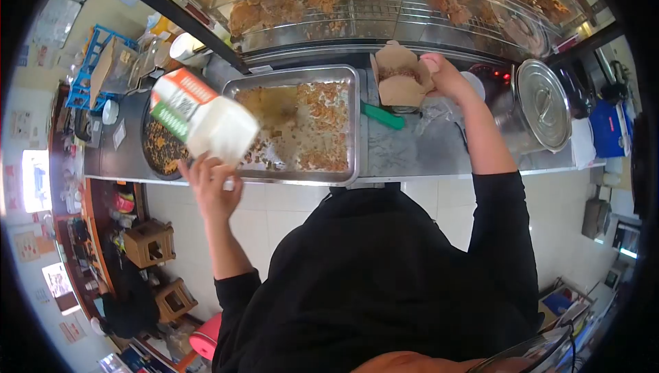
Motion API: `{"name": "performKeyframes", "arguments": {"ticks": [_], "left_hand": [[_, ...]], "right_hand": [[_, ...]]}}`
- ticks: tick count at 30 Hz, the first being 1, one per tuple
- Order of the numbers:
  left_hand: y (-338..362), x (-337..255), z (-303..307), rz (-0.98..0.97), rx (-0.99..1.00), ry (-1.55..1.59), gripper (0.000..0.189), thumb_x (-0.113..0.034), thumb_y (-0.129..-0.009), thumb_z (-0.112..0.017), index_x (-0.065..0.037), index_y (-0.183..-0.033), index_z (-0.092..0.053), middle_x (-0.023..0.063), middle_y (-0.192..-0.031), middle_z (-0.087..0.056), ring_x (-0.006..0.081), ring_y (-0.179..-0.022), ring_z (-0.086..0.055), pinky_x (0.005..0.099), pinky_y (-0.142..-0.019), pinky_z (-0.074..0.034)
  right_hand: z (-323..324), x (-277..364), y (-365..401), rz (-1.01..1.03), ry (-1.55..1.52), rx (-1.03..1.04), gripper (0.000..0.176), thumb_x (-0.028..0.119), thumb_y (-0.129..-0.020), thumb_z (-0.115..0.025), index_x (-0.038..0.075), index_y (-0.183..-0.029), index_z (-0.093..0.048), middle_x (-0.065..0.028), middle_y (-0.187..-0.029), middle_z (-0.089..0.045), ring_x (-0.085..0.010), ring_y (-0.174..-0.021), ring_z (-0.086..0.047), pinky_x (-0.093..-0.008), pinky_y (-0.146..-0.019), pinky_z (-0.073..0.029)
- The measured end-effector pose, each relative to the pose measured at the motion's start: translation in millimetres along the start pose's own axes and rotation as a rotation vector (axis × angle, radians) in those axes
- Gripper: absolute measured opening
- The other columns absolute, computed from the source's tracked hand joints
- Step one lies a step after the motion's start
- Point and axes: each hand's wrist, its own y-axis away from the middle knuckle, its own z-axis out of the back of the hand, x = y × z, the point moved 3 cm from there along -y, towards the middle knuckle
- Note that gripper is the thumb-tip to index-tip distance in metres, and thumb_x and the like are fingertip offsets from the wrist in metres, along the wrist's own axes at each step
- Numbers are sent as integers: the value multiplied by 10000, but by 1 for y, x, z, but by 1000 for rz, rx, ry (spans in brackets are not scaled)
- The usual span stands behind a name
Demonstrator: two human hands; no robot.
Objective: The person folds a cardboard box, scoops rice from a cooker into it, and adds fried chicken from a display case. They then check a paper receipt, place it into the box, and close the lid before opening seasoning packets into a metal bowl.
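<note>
My left hand [214, 184] grips the lower edge of a white, orange and green paper takeout carton [218, 126], tilted over the left end of a steel tray [353, 132] and blurred by motion. Some fingers are spread, and the grip is partly hidden. At the back of the counter, my right hand [447, 79] is closed on the side of an open brown takeout box [401, 90] with brown food inside. A green-handled utensil [382, 116] lies between the tray and the box. Oily crumbs and liquid cover much of the tray's bottom.
A black round pan [159, 145] of crumbs stands left of the tray. Crumpled clear plastic [443, 110] and a lidded steel pot [542, 105] are to the right. Behind, a display case holds fried pieces on a wire rack [374, 12]. Another person [130, 304] is at lower left.
</note>
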Motion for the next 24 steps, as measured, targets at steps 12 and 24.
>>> {"name": "performKeyframes", "arguments": {"ticks": [12,24], "left_hand": [[25,170,-32,396,141,-480,173,-182,-744,-635,-126,-908,-642,30,-1319,-466,345,-1324,-320,744,-1022,-104],[27,173,-43,493,180,-599,194,-236,-765,-652,-169,-947,-654,28,-1325,-461,322,-1310,-338,789,-966,-134]], "right_hand": [[-90,-33,80,527,638,-570,221,79,-822,-575,45,-1033,-522,-139,-1009,-534,-334,-872,-565,-421,-740,-465],[-135,-59,76,504,876,-552,415,279,-839,-603,111,-1217,-579,-52,-1008,-586,-253,-882,-529,-405,-748,-393]]}}
